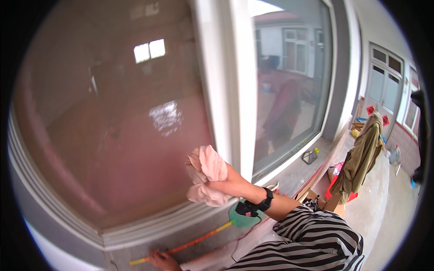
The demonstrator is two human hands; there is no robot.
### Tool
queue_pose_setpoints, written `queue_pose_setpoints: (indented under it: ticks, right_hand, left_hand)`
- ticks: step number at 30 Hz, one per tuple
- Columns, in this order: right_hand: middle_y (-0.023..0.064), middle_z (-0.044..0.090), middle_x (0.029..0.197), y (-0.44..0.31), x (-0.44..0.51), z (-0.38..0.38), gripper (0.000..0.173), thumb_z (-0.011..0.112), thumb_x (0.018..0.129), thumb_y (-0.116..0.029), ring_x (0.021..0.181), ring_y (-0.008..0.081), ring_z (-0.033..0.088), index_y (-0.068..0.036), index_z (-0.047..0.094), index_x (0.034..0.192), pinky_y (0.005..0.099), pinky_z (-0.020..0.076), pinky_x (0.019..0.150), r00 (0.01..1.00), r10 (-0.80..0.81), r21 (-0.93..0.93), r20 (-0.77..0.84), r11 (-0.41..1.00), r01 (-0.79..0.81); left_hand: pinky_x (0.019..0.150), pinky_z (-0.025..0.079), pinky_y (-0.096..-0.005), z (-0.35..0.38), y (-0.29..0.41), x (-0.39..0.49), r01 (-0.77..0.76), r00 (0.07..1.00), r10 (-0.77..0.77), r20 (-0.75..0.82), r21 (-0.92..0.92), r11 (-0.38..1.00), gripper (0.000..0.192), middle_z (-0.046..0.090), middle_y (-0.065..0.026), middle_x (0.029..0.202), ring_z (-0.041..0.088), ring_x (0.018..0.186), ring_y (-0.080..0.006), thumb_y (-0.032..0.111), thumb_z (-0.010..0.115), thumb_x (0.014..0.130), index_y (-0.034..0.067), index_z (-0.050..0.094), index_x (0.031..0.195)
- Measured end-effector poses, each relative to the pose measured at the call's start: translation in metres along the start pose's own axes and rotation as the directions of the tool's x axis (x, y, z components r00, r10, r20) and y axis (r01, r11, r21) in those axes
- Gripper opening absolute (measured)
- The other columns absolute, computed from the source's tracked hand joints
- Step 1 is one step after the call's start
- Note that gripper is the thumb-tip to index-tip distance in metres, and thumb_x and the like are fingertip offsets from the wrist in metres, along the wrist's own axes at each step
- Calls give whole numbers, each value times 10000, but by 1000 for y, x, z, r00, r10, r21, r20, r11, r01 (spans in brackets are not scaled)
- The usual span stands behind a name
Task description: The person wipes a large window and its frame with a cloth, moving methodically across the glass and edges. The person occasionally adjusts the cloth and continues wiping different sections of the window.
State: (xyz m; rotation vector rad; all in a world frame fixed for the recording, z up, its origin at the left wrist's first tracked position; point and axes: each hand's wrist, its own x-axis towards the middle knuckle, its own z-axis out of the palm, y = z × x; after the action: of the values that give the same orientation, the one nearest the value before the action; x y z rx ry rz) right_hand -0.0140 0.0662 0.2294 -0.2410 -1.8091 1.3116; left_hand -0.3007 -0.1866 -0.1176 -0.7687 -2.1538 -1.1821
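Note:
A crumpled pink cloth [207, 166] is gripped in my right hand [218, 184], in front of the large window pane [135, 142] near its lower right corner. Whether the cloth touches the glass cannot be told. A black band with a small device circles my right wrist. My left hand [162, 260] rests low on the window ledge [203, 249], at the yellow end of an orange and yellow stick [200, 239]. The stick's other end meets a green fly swatter head [243, 216]. Whether my left fingers close on the stick is unclear.
A white frame post [244, 84] divides the panes. On the right ledge stands a small dark object with a yellow-green top [310, 156]. Beyond are an olive garment [361, 155], a red container [351, 197] and cardboard [335, 203]. A dark cable [249, 231] hangs over the ledge.

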Motion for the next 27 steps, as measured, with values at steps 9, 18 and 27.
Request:
queue_pose_setpoints:
  ticks: [9,18,27]
  right_hand:
    - [116,562,1430,-97,19,-171,747,768,886,-102,1362,205,511,-12,382,1519,380,408,1132,831,-495,-455,-252,819,350]
    - [76,686,1204,-120,6,-306,380,588,1052,-276,1071,155,675,-18,590,1330,315,564,918,978,-104,375,-182,912,167]
    - [87,639,1325,-48,-80,-287,535,590,1060,-369,1180,175,634,-4,501,1441,329,521,1023,919,386,438,-75,841,-318]
  left_hand:
    - [1083,400,-563,3,241,29,-194,819,440,368,-544,816,571,466,-337,1389,521,1195,-474,217,675,935,-94,504,1384]
    - [1157,358,-458,25,476,42,-117,795,580,175,-895,431,553,550,-210,1411,496,1341,-368,73,670,916,-17,494,1433]
    - [1209,257,-481,25,521,32,139,833,525,175,-984,109,662,449,-179,1522,400,1441,-313,281,669,964,9,416,1512]
